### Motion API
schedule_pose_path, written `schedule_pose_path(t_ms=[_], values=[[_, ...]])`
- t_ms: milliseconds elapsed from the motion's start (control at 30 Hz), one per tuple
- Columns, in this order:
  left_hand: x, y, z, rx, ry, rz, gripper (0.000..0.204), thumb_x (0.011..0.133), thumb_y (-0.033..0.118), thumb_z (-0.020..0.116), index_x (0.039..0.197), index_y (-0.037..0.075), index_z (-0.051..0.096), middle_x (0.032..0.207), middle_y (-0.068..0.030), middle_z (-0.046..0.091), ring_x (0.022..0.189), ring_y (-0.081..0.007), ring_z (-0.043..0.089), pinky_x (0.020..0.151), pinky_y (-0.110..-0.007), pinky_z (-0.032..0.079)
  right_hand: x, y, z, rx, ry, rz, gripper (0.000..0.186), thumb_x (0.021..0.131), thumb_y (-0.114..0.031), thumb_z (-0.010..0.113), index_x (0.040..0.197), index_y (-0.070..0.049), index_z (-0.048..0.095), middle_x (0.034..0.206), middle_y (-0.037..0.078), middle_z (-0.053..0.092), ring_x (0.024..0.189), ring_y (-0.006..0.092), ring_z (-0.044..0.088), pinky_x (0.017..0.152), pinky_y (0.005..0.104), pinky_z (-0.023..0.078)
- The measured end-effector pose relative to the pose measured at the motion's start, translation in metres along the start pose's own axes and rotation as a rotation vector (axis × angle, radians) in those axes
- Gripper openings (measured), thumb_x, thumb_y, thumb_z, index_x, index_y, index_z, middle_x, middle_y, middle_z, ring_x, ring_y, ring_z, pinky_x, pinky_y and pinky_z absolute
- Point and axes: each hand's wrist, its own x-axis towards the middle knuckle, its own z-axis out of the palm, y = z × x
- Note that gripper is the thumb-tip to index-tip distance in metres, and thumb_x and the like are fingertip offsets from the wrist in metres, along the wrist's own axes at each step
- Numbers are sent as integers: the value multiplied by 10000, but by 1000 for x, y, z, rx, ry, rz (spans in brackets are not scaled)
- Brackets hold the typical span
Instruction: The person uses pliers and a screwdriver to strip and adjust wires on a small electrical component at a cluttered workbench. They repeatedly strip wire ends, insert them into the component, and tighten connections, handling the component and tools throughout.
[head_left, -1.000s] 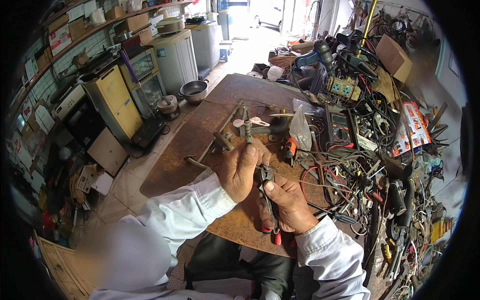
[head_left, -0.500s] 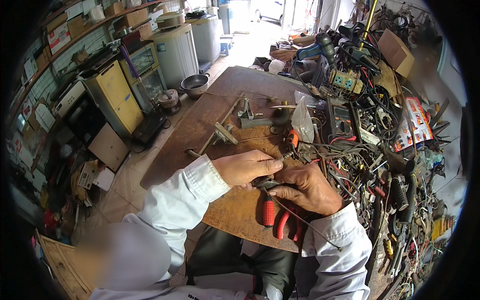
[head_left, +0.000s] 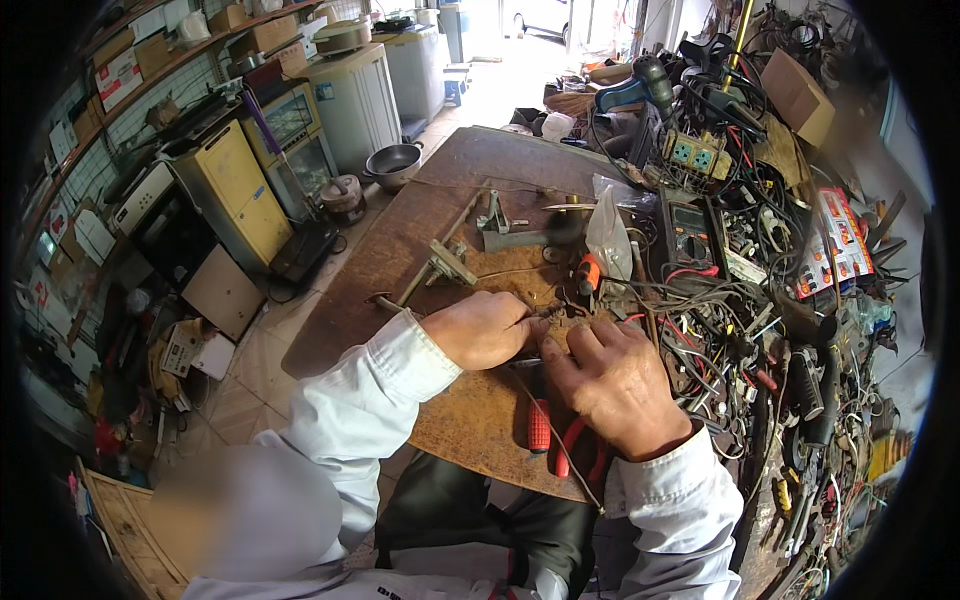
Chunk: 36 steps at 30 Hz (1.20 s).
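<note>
Thin wire (head_left: 556,440) slants from below the fingertips to the near edge of the tabletop (head_left: 465,425). Leftmost, the left hand (head_left: 483,330) is curled, its grip hidden; then a red handle (head_left: 539,425), red-handled pliers (head_left: 570,436), and the right hand (head_left: 617,385), bent inward, whose hold I cannot tell.

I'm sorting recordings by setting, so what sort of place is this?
Probably a small repair workshop, perhaps for electrical goods: a multimeter sits by a tangled heap of wires at the right of a worn workbench, and boxy appliances line the left side.
</note>
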Motion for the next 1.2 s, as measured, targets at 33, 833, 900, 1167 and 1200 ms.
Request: schedule_pose_path(t_ms=[33,833,900,1167,1200], values=[[-1,6,-2,54,22,-9,340,976,330,563,1017,13,678,914,-248,672,920,-396,662,734,-470,504,1,-3,1,-33,12,5,260,716,-121,646,949,-10,682,815,63,592,790,229,623,656,343,524],[-1,9,-24,-373,836,72,424,1020,363,503,884,-23,615,652,-174,595,611,-341,624,567,-423,451,75,-34,-73,-74,-56,316,94,770,-56,612,844,2,609,844,176,621,682,335,667,551,418,540],[-4,13,-29,-533,928,72,435,1025,383,494,850,-1,601,636,-106,579,564,-243,582,538,-374,441,86,-60,-65,-145,2,296,158,754,-33,609,897,34,599,879,166,564,654,290,639,534,381,532],[-1,-2,-42,-1439,664,10,418,960,508,584,816,117,559,663,-26,577,393,-66,391,341,-217,276,58,-86,16,85,179,460,442,842,-49,598,1259,85,541,862,175,610,622,315,647,488,411,534],[6,-1,-39,-1549,635,-41,398,951,496,606,816,123,569,666,-24,585,382,-55,379,335,-216,267,49,-75,27,154,171,530,447,856,-71,590,1284,41,530,887,185,639,614,363,653,535,434,547]])
